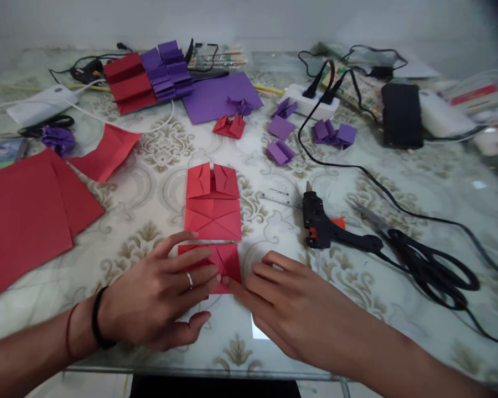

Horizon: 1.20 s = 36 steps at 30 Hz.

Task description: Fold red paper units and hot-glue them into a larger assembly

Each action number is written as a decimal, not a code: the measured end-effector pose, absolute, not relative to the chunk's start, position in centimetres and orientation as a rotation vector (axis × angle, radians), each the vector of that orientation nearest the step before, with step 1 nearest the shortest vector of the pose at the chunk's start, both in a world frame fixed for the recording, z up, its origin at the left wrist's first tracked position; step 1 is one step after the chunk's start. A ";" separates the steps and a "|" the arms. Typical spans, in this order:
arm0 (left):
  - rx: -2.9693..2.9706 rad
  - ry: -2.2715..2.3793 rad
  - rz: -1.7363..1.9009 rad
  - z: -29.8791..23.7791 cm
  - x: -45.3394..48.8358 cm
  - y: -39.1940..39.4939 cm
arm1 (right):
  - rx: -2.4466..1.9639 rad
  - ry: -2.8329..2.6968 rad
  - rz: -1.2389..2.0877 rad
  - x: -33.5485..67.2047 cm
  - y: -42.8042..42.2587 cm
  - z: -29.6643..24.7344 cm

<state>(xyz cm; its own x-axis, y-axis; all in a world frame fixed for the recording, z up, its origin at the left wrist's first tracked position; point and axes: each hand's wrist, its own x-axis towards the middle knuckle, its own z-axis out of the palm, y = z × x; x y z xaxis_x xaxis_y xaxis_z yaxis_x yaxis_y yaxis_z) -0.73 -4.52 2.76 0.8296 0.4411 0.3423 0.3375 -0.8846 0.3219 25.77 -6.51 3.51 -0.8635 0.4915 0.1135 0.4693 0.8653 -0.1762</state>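
My left hand (170, 293) lies flat with its fingers spread over a creased red paper piece (228, 260) on the table. The tip of its index finger reaches the lower edge of a second folded red paper (213, 220), which shows crossing creases and two raised flaps at its far end. My right hand (286, 304) is on the right of the near piece. One extended finger touches that paper beside the left fingertips, while the other fingers curl inward. Nothing is held in either hand. Part of the near paper is hidden under my left hand.
A black glue gun (321, 221) and scissors (423, 260) lie to the right, with a black cord (365, 172) running past. Red sheets (25, 215) cover the left. Small purple folded papers (281, 152), a white power strip (309, 100) and a white power bank (43, 104) sit farther back.
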 end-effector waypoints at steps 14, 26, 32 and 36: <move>2.769 0.687 0.598 2.8 -0.6 -4.4 | -0.710 -2.806 0.446 27.1 -6.6 2.9; 2.743 0.672 0.600 3.2 -0.9 -3.9 | -0.735 -2.622 0.463 27.3 -6.5 2.3; 2.718 0.677 0.544 3.0 -0.7 -3.7 | -0.850 -2.644 0.388 26.6 -6.1 1.4; 2.694 0.693 0.527 2.9 -1.0 -3.8 | -0.839 -2.557 0.473 26.7 -5.7 1.6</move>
<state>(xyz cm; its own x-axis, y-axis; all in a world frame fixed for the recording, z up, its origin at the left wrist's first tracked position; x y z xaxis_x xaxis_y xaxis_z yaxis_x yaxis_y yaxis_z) -0.96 -3.82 2.86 0.8153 0.5115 0.2713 0.3976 -0.8352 0.3798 26.69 -5.74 1.58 -0.7364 0.6200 0.2707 0.4821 0.7617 -0.4328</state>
